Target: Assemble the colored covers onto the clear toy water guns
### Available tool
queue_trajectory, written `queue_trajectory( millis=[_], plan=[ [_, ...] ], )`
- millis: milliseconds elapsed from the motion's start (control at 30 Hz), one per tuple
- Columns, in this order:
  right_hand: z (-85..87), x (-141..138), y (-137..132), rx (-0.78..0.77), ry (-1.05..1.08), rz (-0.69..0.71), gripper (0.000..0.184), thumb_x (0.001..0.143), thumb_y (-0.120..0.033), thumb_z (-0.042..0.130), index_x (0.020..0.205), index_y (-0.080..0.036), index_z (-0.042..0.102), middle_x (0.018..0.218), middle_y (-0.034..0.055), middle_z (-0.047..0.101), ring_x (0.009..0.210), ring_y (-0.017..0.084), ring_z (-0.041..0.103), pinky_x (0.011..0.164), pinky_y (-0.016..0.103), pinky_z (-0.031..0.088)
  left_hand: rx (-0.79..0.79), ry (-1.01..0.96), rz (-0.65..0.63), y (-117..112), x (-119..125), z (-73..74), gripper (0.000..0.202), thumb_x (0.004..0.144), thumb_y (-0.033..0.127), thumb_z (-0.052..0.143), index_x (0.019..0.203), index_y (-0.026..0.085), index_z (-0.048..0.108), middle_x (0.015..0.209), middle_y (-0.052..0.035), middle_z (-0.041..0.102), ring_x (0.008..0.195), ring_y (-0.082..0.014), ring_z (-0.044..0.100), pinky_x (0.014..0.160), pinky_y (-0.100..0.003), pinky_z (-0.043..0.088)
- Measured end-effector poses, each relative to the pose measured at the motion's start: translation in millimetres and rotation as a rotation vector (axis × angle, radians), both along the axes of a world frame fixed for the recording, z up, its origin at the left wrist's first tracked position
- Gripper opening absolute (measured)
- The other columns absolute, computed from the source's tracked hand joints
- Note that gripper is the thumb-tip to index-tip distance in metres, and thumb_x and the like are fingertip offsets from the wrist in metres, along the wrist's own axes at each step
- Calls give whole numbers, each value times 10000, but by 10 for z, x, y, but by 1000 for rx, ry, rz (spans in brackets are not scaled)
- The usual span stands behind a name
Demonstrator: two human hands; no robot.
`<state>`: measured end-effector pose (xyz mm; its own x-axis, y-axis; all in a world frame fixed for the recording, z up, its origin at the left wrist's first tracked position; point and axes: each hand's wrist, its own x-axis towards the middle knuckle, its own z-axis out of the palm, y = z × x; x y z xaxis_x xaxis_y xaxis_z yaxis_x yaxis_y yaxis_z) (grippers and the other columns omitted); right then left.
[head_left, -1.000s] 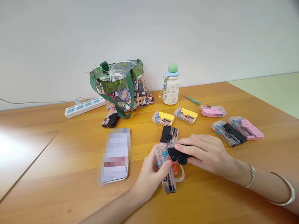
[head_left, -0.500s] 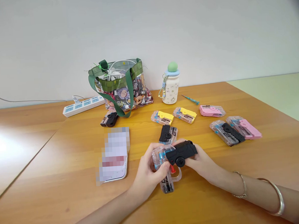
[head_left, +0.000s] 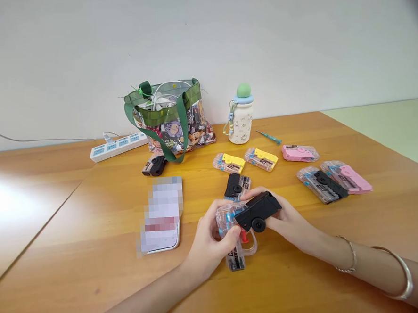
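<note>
toy gun [head_left: 250,217], clear with a black part, sits in both your hands, right of the phone [head_left: 166,211]. your left hand [head_left: 207,241] is clamped on its clear body, your right hand [head_left: 294,224] curls round the black part from behind. beyond the phone: yellow toys [head_left: 233,164] and bottle [head_left: 241,121] rightward, bag [head_left: 194,119] behind it.

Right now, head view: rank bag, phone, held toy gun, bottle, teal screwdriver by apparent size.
1. Bag
2. Phone and held toy gun: too alike to rank; gun partly covered, both nearer the camera
3. Bottle
4. Teal screwdriver
</note>
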<state>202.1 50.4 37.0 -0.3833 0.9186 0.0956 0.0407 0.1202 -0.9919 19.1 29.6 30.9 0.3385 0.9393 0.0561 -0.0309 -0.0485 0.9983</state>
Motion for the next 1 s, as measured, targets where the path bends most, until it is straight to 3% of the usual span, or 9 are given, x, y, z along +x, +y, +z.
queue_trajectory(
  millis=[133,267,333,500,700,900,1000],
  plan=[
    [25,128,86,453,-281,-46,367,715,-86,590,1043,-240,528,953,18,655,829,157,652,696,254,541,20,26,42,-4,11,11,236,785,259,576,990,176,493,851,-3,562,741,-133,523,668,-212,433],
    [82,223,127,1049,-611,-33,286,783,-158,619,1052,-208,538,1083,100,662,984,233,640,814,350,534,40,64,55,0,18,14,225,775,239,566,976,171,492,835,-1,561,716,-133,521,662,-220,432],
    [102,237,128,1222,-704,13,219,835,-187,579,1051,-185,542,1057,116,683,986,249,646,856,388,523,53,75,53,3,17,10,218,785,252,559,975,171,491,840,-8,567,742,-146,533,670,-230,434],
    [11,235,101,1166,-642,-2,169,910,-211,469,1073,-184,505,928,90,720,845,195,687,708,292,568,30,86,46,-11,10,-4,199,820,286,536,979,180,477,825,-15,575,811,-177,550,659,-236,436],
    [-172,246,80,1079,-509,-55,260,866,-162,488,1124,-200,479,967,91,702,909,206,674,727,310,569,26,12,15,-29,-5,-15,245,837,342,561,1015,194,481,872,-11,564,813,-163,539,712,-243,443],
    [-172,208,91,1017,-334,-100,379,790,-79,528,1130,-238,475,950,76,681,881,199,669,712,326,574,-18,-149,-62,-15,-4,-17,293,837,374,599,1052,217,475,980,-14,561,850,-144,548,782,-248,455],
    [-150,216,111,1075,-280,-97,370,789,-67,532,1118,-230,488,962,94,671,899,211,666,703,341,581,-9,-166,-81,-23,-1,-27,293,831,331,610,1062,230,460,939,-3,572,814,-132,570,727,-227,472]
  ],
)
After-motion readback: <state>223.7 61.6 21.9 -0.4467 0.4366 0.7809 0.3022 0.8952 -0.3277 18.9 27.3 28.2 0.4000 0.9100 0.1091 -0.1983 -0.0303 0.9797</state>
